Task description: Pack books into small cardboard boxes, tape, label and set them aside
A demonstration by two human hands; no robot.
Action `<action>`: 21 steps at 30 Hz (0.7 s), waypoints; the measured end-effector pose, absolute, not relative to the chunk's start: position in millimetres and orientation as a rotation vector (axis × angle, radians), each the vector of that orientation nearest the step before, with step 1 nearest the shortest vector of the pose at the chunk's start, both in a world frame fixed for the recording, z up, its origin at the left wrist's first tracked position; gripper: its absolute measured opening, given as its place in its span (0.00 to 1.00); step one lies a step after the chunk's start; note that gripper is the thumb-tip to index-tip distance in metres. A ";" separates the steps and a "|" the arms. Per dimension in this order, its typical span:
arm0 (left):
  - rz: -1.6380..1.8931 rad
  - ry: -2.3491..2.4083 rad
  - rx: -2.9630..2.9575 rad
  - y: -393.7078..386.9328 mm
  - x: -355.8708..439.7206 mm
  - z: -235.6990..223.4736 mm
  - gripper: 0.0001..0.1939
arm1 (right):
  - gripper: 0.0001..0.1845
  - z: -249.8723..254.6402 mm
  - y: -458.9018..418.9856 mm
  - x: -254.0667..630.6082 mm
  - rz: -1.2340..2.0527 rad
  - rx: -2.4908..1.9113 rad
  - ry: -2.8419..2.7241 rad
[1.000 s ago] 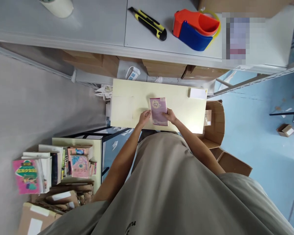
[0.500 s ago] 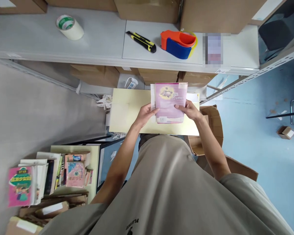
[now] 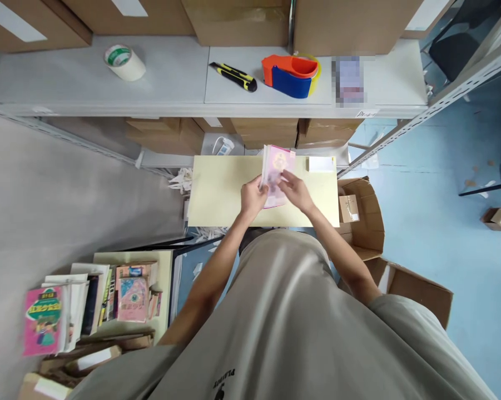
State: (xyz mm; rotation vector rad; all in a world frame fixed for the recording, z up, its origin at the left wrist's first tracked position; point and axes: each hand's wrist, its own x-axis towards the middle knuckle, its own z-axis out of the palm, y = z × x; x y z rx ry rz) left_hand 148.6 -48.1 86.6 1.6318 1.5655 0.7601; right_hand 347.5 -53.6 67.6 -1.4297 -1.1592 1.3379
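A pink-purple book [image 3: 280, 161] is held up over the pale yellow table [image 3: 221, 191], tilted so that its white page edges show on the left. My left hand [image 3: 252, 195] is closed on the lower left edge, thumb in front. In front of the cover is my right hand [image 3: 297, 190], its fingers stretched out across the book; whether they touch it I cannot tell. A small white box or pad [image 3: 321, 164] lies at the table's far right corner.
On the grey shelf [image 3: 170, 83] ahead are a tape roll [image 3: 125, 63], a box cutter [image 3: 233, 76] and an orange-blue tape dispenser [image 3: 291, 76]. Open cardboard boxes [image 3: 369, 222] stand at the right. Several books [image 3: 45, 319] stand and lie on a side table at the lower left.
The book rose towards me, then went back down and turned so its page edges show. My right hand has moved from the book's right edge to in front of its cover.
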 end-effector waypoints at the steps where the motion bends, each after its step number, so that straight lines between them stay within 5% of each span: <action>1: 0.677 1.608 1.710 -52.4 154.0 87.8 0.15 | 0.49 69.5 -58.6 336.5 1.358 -1.442 -1.185; 5: 0.353 1.679 1.899 -73.1 180.5 89.8 0.20 | 0.38 73.5 -74.9 309.8 1.299 -1.578 -1.202; 9: 0.324 1.612 1.925 -86.7 196.9 88.6 0.26 | 0.44 63.5 -78.2 319.2 1.252 -1.630 -1.095; 15: 0.832 1.289 1.339 -63.1 149.0 95.6 0.26 | 0.49 68.5 -74.4 377.5 1.565 -1.339 -0.879; 21: 1.144 1.388 1.083 -48.1 93.3 125.6 0.20 | 0.41 102.8 -78.1 415.1 1.594 -1.189 -0.852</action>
